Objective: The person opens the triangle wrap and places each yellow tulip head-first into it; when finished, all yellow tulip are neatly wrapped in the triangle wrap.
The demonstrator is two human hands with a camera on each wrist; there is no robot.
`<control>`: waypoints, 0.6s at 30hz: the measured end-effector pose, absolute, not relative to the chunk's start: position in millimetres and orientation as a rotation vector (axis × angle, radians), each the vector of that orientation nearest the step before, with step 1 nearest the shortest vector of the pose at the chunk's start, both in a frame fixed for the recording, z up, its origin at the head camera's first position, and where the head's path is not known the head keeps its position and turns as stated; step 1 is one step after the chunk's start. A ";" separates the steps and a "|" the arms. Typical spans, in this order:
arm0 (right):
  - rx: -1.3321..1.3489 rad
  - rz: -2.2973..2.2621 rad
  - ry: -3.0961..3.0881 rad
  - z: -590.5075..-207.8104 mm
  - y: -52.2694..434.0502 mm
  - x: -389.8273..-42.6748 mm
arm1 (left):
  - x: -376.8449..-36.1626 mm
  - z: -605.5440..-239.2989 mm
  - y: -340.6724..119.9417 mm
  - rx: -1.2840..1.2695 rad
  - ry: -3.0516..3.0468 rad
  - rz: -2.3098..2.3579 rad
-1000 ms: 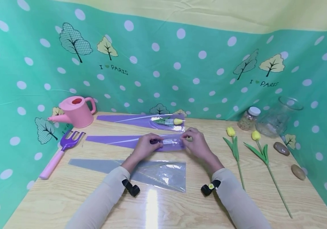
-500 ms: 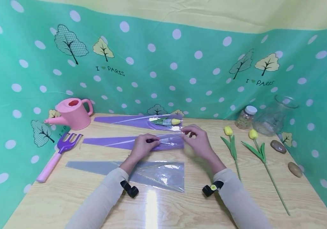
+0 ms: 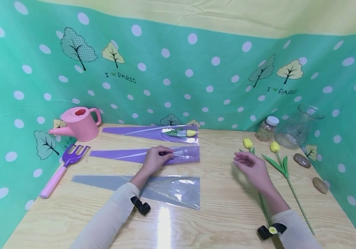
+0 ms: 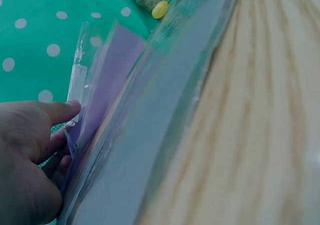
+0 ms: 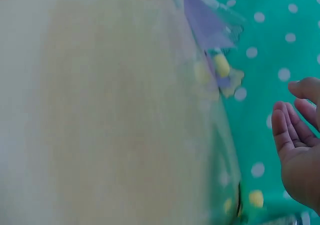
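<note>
Nearest the viewer, at six o'clock on the wooden counter [image 3: 215,221], lies a grey-and-clear sleeve [image 3: 153,186], flat and untouched. Just beyond it the left hand [image 3: 154,160] rests on the middle purple sleeve [image 3: 128,155], fingers curled down onto the film near its wide, clear mouth; the left wrist view shows the thumb [image 4: 60,110] lifting the top layer at that mouth, so the hand is pinching the sleeve open. To the right, at about three o'clock, the right hand [image 3: 252,167] hovers over the counter with its fingers loosely spread and holding nothing, just above the stem of the nearer yellow tulip [image 3: 252,155]; a second yellow tulip [image 3: 279,159] lies just beside it, further right. To do this step well, the right hand should, I judge, take the stem low and lightly, and feed it in stem first while the left keeps the mouth open and the sleeve flat, lest the leaves snag on the film. Further off, at twelve o'clock, a filled purple sleeve [image 3: 153,132] already holds a tulip. At the far left stand a pink watering can [image 3: 78,122] and a purple fork [image 3: 67,162]; at far right a jar [image 3: 266,128], a glass vase [image 3: 297,128] and two stones.
</note>
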State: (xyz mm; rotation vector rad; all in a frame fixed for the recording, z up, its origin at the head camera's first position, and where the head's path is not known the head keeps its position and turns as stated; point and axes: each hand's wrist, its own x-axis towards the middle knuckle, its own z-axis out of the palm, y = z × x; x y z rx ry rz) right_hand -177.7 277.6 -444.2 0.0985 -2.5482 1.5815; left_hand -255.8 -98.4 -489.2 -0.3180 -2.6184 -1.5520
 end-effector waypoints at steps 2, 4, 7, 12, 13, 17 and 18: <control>0.061 1.566 -2.561 -446.9 289.0 -167.0 | -255.5 -488.8 -97.8 -0.322 -2.619 -1.550; 0.029 1.562 -2.573 -448.8 298.8 -156.5 | -255.2 -488.8 -97.7 -0.324 -2.620 -1.546; -0.036 1.559 -2.594 -450.9 311.0 -142.7 | -254.3 -488.8 -98.3 -0.323 -2.620 -1.541; -0.121 1.524 -2.631 -454.8 331.2 -123.4 | -253.1 -488.3 -99.0 -0.318 -2.615 -1.547; -0.131 1.518 -2.638 -456.3 335.1 -120.3 | -253.0 -488.2 -99.1 -0.317 -2.614 -1.548; -0.192 1.497 -2.655 -462.3 346.7 -112.1 | -253.4 -488.0 -99.1 -0.324 -2.610 -1.546; -0.212 1.497 -2.664 -463.9 348.2 -111.1 | -253.6 -488.0 -99.0 -0.327 -2.607 -1.547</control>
